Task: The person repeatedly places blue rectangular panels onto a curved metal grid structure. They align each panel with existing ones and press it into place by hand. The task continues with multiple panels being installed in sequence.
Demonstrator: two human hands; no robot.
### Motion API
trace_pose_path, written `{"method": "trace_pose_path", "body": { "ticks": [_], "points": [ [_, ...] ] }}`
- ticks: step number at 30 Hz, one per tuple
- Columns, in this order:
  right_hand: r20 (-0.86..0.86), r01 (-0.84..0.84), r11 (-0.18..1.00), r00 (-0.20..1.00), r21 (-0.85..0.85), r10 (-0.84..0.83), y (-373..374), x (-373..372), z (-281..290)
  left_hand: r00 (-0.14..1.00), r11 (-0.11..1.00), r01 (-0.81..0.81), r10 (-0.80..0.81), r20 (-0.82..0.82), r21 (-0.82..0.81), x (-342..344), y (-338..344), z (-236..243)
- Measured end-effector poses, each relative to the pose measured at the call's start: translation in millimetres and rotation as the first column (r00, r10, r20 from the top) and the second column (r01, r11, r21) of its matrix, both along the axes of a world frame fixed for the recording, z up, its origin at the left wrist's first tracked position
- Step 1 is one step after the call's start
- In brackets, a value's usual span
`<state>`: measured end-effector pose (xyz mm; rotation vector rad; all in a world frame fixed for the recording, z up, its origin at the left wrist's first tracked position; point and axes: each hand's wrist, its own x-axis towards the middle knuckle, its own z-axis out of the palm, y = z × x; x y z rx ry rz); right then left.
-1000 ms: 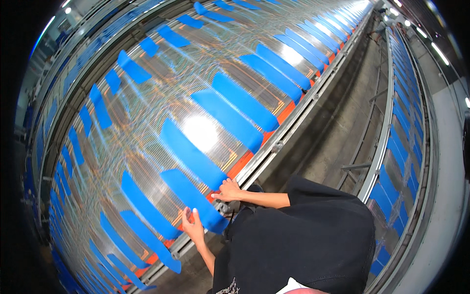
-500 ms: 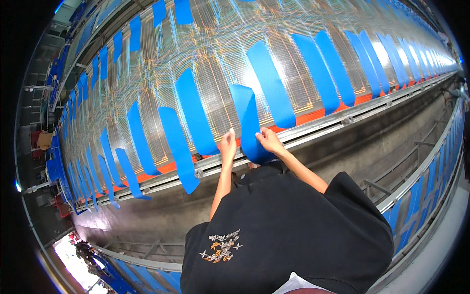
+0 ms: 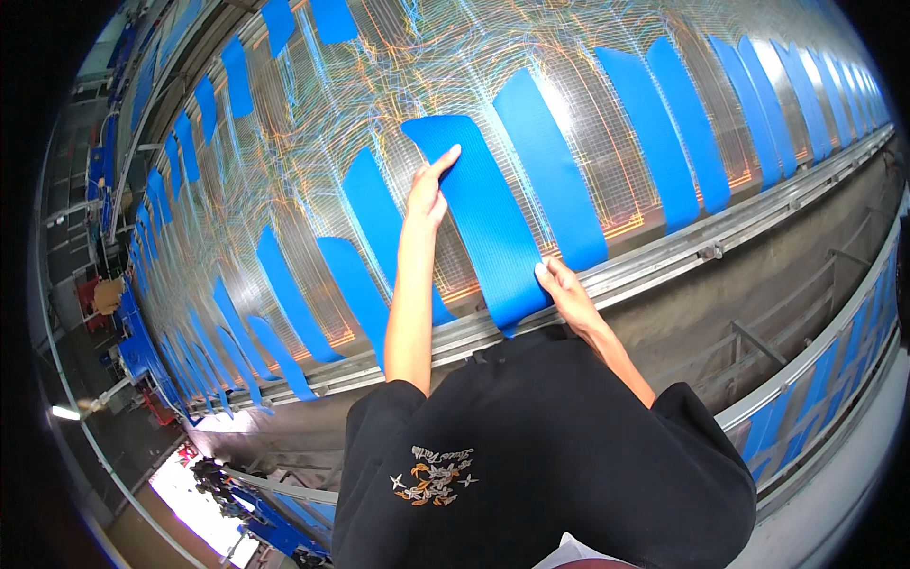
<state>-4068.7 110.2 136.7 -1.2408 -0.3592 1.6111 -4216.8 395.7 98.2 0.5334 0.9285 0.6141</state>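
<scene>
A ribbed blue sheet strip (image 3: 488,223) lies lengthwise in front of me on the long table, its near end hanging over the metal rail. My left hand (image 3: 431,190) reaches far forward and grips the strip's left edge near its far end, with a finger over the top surface. My right hand (image 3: 569,289) pinches the strip's right edge near its near end, just above the rail. Another blue strip (image 3: 550,171) lies on the table to the right, and one more (image 3: 374,213) lies partly behind my left forearm.
Fine coloured lines cover the long table (image 3: 445,275), and several more blue strips lie in rows along both its sides. A metal rail (image 3: 654,258) runs along the near edge. Behind me, to the right, stands another table (image 3: 801,417) with blue strips.
My left hand has moved forward along the strip from near the rail. The strip, bent and twisted before, now lies flatter and reaches farther in. My right hand stays near the rail.
</scene>
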Motion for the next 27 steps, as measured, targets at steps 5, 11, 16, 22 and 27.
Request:
{"method": "trace_pose_path", "body": {
  "ticks": [5, 11, 16, 22, 27],
  "points": [
    [0.193, 0.007, 0.989, 0.981, -0.147, 0.022, 7, 2, -31, 0.91, 0.972, 0.021, 0.079, -0.408, 0.234, 22, 51, -45],
    [0.494, 0.101, 0.939, 0.866, -0.329, 0.079, 8, 5, -51, 0.668, 0.868, 0.259, 0.156, -0.728, 0.424, 25, 74, -118],
    [0.551, 0.141, 0.931, 0.831, -0.337, 0.073, 10, 7, -71, 0.453, 0.828, 0.33, 0.282, -0.845, 0.453, 53, 63, -124],
    [0.563, 0.148, 0.925, 0.822, -0.35, 0.082, 20, 12, -72, 0.368, 0.857, 0.326, 0.274, -0.888, 0.399, 60, 67, -128],
    [0.565, 0.166, 0.936, 0.824, -0.31, 0.041, 23, 13, -73, 0.331, 0.876, 0.272, 0.303, -0.894, 0.397, 65, 66, -123]
  ]
}}
